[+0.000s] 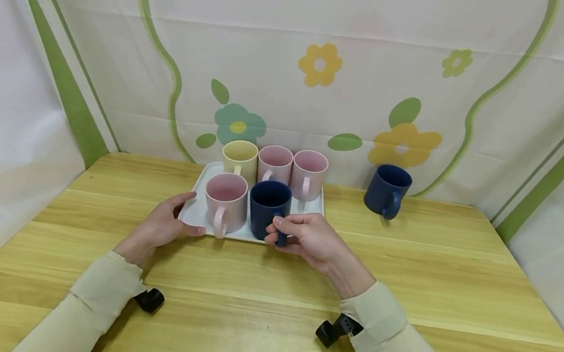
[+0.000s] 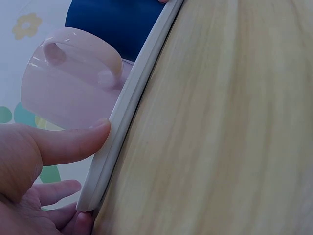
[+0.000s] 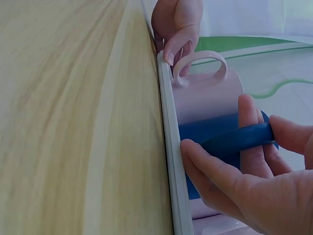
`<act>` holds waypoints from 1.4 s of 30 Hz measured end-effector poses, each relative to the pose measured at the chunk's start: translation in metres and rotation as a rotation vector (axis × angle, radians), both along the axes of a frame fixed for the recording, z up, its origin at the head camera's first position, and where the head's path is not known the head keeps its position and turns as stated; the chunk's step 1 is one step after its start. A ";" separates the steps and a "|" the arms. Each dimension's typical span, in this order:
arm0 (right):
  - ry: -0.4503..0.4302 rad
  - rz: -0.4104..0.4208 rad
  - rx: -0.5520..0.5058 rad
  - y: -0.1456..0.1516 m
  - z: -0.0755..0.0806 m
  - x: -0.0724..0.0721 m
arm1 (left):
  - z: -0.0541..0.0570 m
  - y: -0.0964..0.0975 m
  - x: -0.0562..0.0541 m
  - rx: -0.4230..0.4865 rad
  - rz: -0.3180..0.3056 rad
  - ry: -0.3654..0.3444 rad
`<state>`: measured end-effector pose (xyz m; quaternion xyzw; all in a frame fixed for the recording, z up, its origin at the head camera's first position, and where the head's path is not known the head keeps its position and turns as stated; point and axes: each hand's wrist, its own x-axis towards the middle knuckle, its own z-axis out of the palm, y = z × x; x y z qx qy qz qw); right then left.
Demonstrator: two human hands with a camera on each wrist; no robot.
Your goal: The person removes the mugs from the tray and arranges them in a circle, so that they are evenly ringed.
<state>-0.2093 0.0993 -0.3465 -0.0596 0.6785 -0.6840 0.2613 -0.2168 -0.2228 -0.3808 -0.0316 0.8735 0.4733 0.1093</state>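
Observation:
A dark blue mug (image 1: 261,215) stands upright at the front of a white tray (image 1: 194,209), and my right hand (image 1: 313,241) grips its handle (image 3: 239,141) between thumb and fingers. My left hand (image 1: 163,226) holds the tray's front left corner, its thumb (image 2: 73,143) on the front rim and its other fingers along the side. Between the hands is a pink mug (image 1: 232,211), handle facing the front. Behind these two, a yellow mug (image 1: 240,154) and two more pink mugs (image 1: 275,163) stand in a row on the tray.
Off the tray, another dark blue mug (image 1: 382,192) stands at the back right of the wooden table (image 1: 251,326). A printed fabric backdrop (image 1: 276,56) rises right behind the table's back edge, with white cloth at both sides.

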 end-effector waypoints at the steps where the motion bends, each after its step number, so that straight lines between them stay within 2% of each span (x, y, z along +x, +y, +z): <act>1: -0.003 -0.007 -0.004 0.000 0.000 0.000 | 0.000 0.000 0.000 -0.001 0.002 -0.001; 7: 0.002 -0.057 -0.036 -0.002 0.002 0.002 | 0.000 -0.001 0.000 -0.003 0.002 -0.001; 16: 0.050 -0.098 -0.011 0.004 0.008 0.006 | -0.001 0.002 0.001 0.012 0.001 0.003; 25: 0.145 -0.117 0.027 0.016 0.027 0.008 | -0.001 0.001 0.001 0.016 0.007 -0.002; 32: 0.212 -0.129 0.008 0.028 0.044 0.008 | 0.001 0.000 0.002 0.016 0.019 -0.011; 39: 0.229 -0.225 -0.056 0.038 0.056 0.009 | 0.002 -0.001 0.002 0.009 0.017 -0.010; 42: 0.236 -0.273 -0.053 0.042 0.060 0.008 | 0.003 -0.002 0.003 0.010 0.019 -0.007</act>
